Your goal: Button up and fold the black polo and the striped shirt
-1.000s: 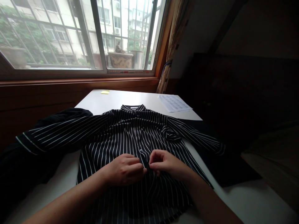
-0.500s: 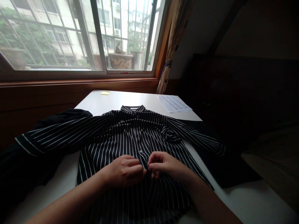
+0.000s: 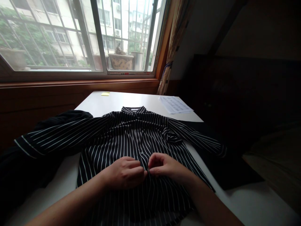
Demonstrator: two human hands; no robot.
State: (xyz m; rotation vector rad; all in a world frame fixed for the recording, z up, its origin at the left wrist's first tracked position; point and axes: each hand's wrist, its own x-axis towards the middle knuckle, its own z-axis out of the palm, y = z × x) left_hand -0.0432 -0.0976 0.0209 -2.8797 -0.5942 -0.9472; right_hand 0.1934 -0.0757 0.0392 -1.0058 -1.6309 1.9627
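A black shirt with white stripes [image 3: 113, 141] lies spread front up, collar at the far end and both sleeves stretched out sideways. My left hand [image 3: 128, 172] is curled closed on the lower part of its front placket. Right beside it, my right hand [image 3: 161, 164] pinches the placket edge between thumb and forefinger. Just above the hands a small button [image 3: 141, 153] shows on the placket. Whatever lies right between the fingertips is too small to make out.
The shirt rests on a white table [image 3: 110, 105]. A yellow sticky note [image 3: 105, 94] and printed sheets of paper [image 3: 175, 104] lie toward its far edge. Dark cloth [image 3: 64, 117] is bunched at the left, with more dark material under the right sleeve. A barred window [image 3: 77, 37] stands behind.
My right hand's fingers have drawn in, and its lower fingers have tucked out of sight. My left hand stays in nearly the same place.
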